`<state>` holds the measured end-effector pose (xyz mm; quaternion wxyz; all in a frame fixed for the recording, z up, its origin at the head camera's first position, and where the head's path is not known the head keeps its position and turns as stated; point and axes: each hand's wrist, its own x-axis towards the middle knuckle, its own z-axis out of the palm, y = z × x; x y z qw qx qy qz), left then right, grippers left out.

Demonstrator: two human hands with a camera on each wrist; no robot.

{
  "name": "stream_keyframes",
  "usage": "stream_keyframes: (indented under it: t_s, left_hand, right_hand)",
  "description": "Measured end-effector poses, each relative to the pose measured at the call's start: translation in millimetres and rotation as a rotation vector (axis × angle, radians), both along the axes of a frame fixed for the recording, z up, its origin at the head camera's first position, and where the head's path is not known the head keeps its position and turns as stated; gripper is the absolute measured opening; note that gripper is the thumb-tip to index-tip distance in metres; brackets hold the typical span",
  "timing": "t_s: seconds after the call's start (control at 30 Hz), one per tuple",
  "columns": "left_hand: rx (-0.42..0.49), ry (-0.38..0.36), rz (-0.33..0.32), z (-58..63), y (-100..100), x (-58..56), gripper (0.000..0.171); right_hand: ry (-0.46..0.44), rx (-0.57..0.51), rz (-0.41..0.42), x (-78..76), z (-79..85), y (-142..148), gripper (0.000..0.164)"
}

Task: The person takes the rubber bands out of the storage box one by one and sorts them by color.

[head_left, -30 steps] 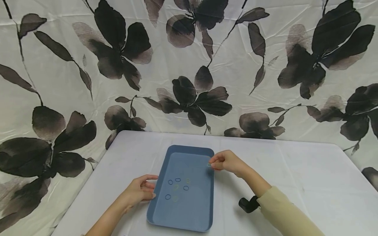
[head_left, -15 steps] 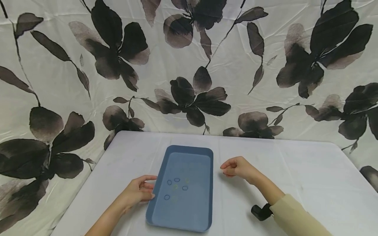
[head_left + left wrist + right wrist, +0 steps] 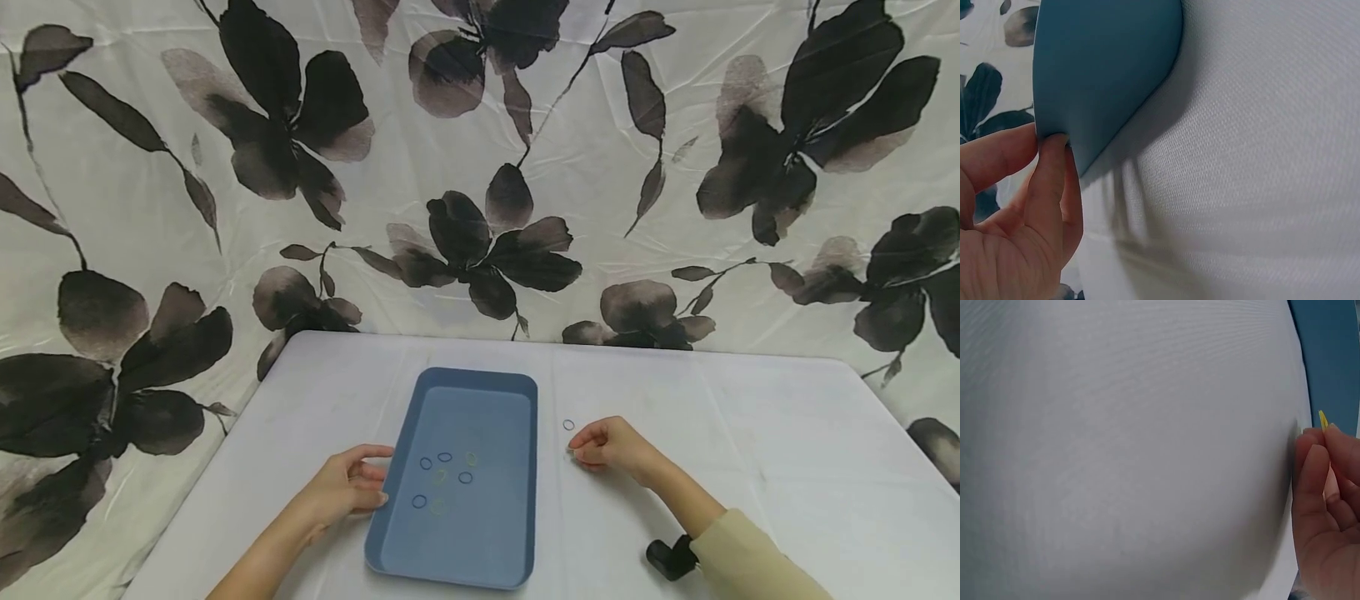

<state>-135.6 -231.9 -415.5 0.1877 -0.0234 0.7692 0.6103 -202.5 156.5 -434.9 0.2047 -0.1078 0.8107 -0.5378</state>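
My left hand point(image 3: 347, 486) holds the left rim of a blue tray point(image 3: 508, 533); in the left wrist view its thumb and fingers pinch the tray's edge point(image 3: 1107, 62). Thin blue and yellow loops that look like small rubber bands lie scattered inside, among them a blue band point(image 3: 419, 502) and a yellow band point(image 3: 471, 459). To the right of the tray, my right hand point(image 3: 617, 446) is low over the table. Between its thumb and fingertips sticks out a yellow rubber band point(image 3: 1324, 420). Just beyond those fingertips, one blue rubber band point(image 3: 568, 425) lies on the white cloth.
A white cloth covers the table point(image 3: 787, 467). Beside the right sleeve is a black object point(image 3: 670, 558), partly hidden by it. Behind the table hangs a white curtain point(image 3: 637, 192) with dark flowers.
From the tray's right rim, my right hand has moved right and toward me, over the table. A blue rubber band now shows on the cloth beside it. The left hand stays at the tray.
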Motion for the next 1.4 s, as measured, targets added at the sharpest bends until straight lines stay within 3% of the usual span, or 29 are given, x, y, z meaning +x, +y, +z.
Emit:
stream_keyframes:
  t_s: [0.37, 0.93, 1.4]
  left_hand:
    - [-0.005, -0.002, 0.011, -0.2, -1, 1.4, 0.066]
    - [0.003, 0.000, 0.001, -2.1, 3, 0.1, 0.067]
    - [-0.013, 0.002, 0.008, -0.4, 3, 3.0, 0.066]
  right_hand:
    - [0.086, 0.081, -0.003, -1.6, -1.7, -8, 0.010]
    - [0.134, 0.190, 0.046, -5.7, 4.3, 1, 0.009]
    - [0.061, 0.118, 0.059, -14.9, 20.9, -2, 0.015]
